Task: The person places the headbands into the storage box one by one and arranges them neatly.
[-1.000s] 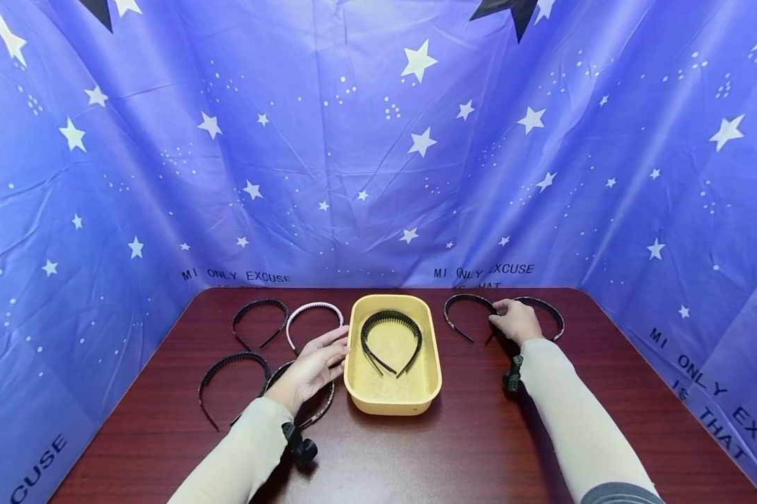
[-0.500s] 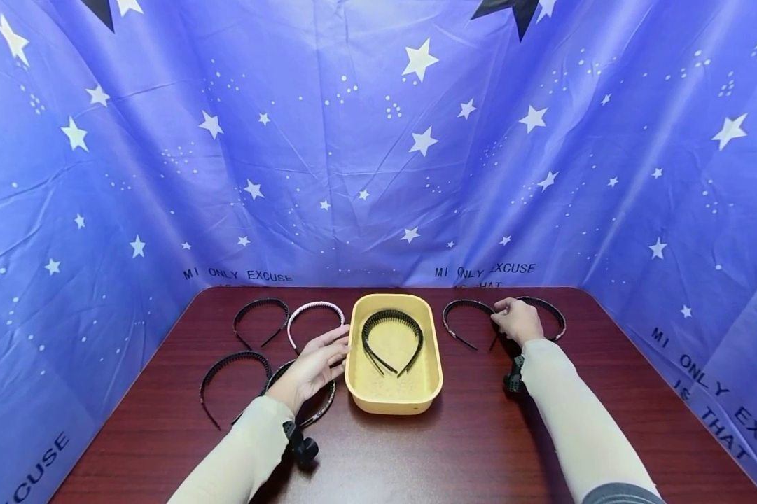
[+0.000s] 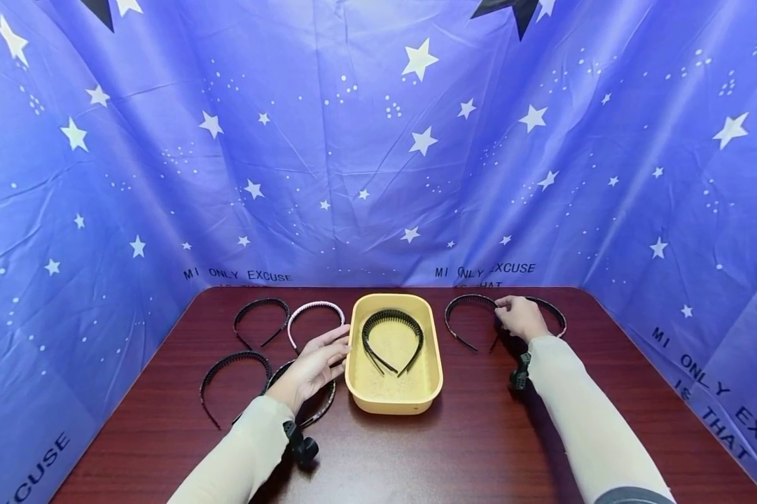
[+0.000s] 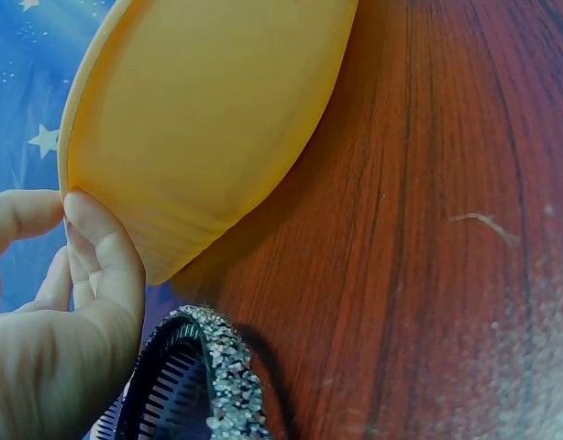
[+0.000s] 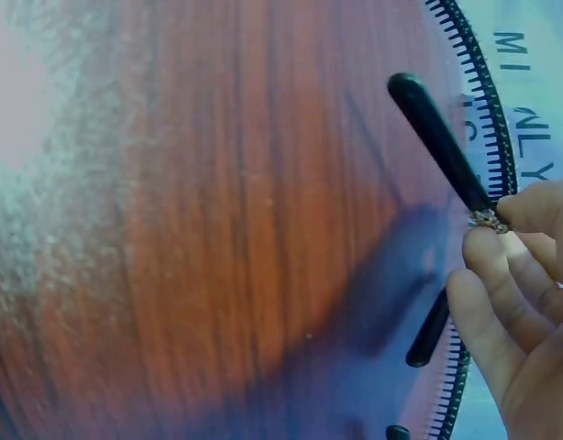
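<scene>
My left hand [image 3: 311, 364] pinches the left rim of a yellow plastic bin [image 3: 392, 407] between thumb and finger, as the left wrist view shows. Inside the bin lies a black toothed headband [image 3: 392, 315]. On the right of the table, my right hand [image 3: 522, 318] pinches the side of a dark headband [image 3: 469, 298]. In the right wrist view its black leg [image 5: 437, 137] sticks out past the fingertips, with a glittery patch at the pinch. A second dark headband [image 3: 551, 310] lies just right of that hand, partly hidden behind it.
Left of the bin lie a pink-and-white headband [image 3: 315, 306], a black one [image 3: 260, 302] and another dark one [image 3: 234, 357]. A glitter-covered headband [image 4: 231, 376] sits under my left wrist. A starry blue cloth [image 3: 353, 140] hangs behind the brown table [image 3: 378, 462].
My right hand and forearm have shifted slightly to the right, and the pinched headband has moved a little with them. My left hand and the bin have stayed in place.
</scene>
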The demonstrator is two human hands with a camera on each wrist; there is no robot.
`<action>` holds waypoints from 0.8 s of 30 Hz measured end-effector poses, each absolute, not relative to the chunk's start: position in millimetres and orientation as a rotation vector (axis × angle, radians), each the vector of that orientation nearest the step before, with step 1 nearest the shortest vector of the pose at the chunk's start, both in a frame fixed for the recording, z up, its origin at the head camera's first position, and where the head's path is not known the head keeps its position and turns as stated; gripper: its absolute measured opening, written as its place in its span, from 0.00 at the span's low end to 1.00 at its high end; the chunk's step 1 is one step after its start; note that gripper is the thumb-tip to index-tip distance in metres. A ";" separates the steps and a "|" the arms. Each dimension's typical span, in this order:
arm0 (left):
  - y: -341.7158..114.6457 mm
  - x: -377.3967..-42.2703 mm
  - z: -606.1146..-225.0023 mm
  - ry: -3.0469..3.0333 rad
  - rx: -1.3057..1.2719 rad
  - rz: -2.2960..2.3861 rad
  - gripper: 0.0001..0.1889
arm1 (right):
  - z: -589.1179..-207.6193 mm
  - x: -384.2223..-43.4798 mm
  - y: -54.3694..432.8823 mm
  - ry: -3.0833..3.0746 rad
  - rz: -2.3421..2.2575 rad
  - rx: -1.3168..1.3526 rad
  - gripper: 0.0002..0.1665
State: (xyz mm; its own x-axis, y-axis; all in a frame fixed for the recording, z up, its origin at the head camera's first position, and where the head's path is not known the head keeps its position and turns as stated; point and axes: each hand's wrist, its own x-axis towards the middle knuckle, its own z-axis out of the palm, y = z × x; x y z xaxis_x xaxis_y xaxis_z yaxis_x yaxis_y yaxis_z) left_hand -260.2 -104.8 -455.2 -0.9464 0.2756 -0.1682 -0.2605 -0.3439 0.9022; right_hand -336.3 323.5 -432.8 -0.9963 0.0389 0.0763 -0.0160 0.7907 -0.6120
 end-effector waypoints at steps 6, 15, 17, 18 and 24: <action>-105.0 -260.1 -454.6 1.566 0.024 2.333 0.32 | -427.3 -333.6 324.3 -2.899 1.022 -0.004 0.20; -105.6 -260.5 -455.7 1.567 0.029 2.336 0.32 | -424.8 -332.5 324.4 -2.909 1.045 0.021 0.20; -105.6 -260.8 -456.0 1.570 0.030 2.337 0.32 | -424.3 -332.8 324.6 -2.910 1.044 0.027 0.19; -105.6 -260.9 -456.3 1.575 0.037 2.336 0.32 | -424.2 -333.1 325.0 -2.912 1.039 0.033 0.19; -107.2 -258.6 -458.1 1.569 0.132 2.356 0.34 | -423.7 -335.0 328.1 -2.925 1.006 0.082 0.20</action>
State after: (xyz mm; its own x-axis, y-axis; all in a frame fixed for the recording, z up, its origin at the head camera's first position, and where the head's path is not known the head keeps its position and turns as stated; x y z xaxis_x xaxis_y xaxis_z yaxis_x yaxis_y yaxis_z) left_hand -258.6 -107.2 -458.1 -0.9488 0.3021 -0.0921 -0.2015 -0.3544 0.9131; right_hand -335.0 328.1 -423.7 -0.9975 -0.0345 0.0620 -0.0654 0.7872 -0.6132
